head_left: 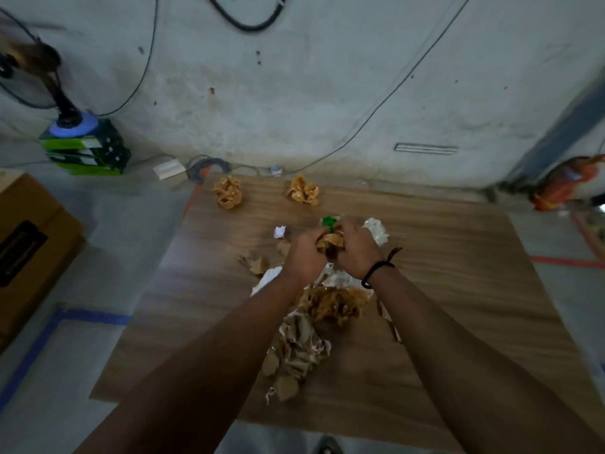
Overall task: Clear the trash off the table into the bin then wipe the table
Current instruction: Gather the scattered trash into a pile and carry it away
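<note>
A wooden table (458, 290) carries scattered trash. My left hand (302, 253) and my right hand (358, 253) meet over the middle of it, both closed around a crumpled brown paper wad (330, 241) with a green scrap (329, 221) sticking up behind it. Two crumpled orange-brown balls lie at the far edge, one on the left (227, 192), one further right (302, 190). A small white scrap (280, 231) and a clear plastic piece (376, 231) flank my hands. Below my wrists lies a pile of brown and white crumpled paper (314, 329). No bin is visible.
A cardboard box (29, 244) stands on the floor at left. A fan on a green stand (85, 149) and cables sit by the wall beyond the table. An orange bag (563, 185) lies at the right. Blue tape (49, 335) marks the floor.
</note>
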A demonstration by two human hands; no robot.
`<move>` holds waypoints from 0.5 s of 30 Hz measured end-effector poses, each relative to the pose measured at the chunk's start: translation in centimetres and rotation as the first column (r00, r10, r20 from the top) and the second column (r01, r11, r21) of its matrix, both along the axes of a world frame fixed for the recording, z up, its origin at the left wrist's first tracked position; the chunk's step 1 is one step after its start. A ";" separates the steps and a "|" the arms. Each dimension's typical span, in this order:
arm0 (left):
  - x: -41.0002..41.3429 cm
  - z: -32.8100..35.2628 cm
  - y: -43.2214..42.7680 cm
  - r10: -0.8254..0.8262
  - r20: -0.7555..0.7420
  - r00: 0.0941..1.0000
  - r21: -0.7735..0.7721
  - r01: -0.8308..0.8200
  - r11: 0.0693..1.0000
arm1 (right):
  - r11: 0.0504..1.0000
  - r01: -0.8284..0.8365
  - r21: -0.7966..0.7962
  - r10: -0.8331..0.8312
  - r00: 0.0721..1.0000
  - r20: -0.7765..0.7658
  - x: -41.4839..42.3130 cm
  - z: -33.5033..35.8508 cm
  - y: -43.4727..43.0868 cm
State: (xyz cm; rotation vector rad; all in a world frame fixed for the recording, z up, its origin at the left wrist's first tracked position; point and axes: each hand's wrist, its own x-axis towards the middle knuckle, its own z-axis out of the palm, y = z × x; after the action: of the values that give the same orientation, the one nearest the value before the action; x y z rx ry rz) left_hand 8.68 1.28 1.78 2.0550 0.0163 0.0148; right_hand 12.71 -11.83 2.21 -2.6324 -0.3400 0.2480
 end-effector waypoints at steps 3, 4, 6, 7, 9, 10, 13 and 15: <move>0.9 -1.1 -1.4 0.018 -0.048 0.999 0.077 -0.014 0.997 | 0.997 0.003 -0.074 -0.011 0.993 -0.118 0.7 -2.0 -1.5; 0.9 -1.5 -1.5 0.019 -0.068 0.997 0.086 -0.013 0.996 | 0.996 -0.006 -0.088 -0.006 0.990 -0.142 0.8 -2.4 -1.8; 0.8 -2.5 -1.5 0.023 -0.090 0.996 0.127 -0.011 0.992 | 0.993 -0.040 -0.114 0.023 0.989 -0.148 1.1 -3.3 -2.2; 0.6 -2.7 -1.4 0.026 -0.095 0.995 0.161 -0.011 0.987 | 0.990 -0.063 -0.125 0.045 0.989 -0.142 1.3 -3.9 -2.4; 0.4 -3.0 -1.1 0.014 -0.096 0.995 0.194 0.005 0.981 | 0.989 -0.090 -0.121 0.074 0.989 -0.128 1.3 -4.2 -2.7; 0.3 -3.0 -0.9 0.002 -0.103 0.995 0.191 0.017 0.982 | 0.988 -0.101 -0.113 0.089 0.990 -0.109 1.3 -4.2 -2.9; 0.6 -2.9 -0.1 -0.023 -0.126 0.992 0.218 0.051 0.975 | 0.986 -0.128 -0.110 0.126 0.992 -0.026 1.2 -3.4 -2.9; 0.6 -2.2 0.4 -0.046 -0.117 0.992 0.218 0.071 0.973 | 0.987 -0.105 -0.120 0.106 0.994 0.009 1.2 -2.6 -2.6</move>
State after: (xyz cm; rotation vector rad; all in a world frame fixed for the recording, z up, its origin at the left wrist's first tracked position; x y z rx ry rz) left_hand 9.24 1.68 -0.45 2.2771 0.0241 -0.1409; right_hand 13.90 -14.45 -0.37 -2.7385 -0.4847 0.2911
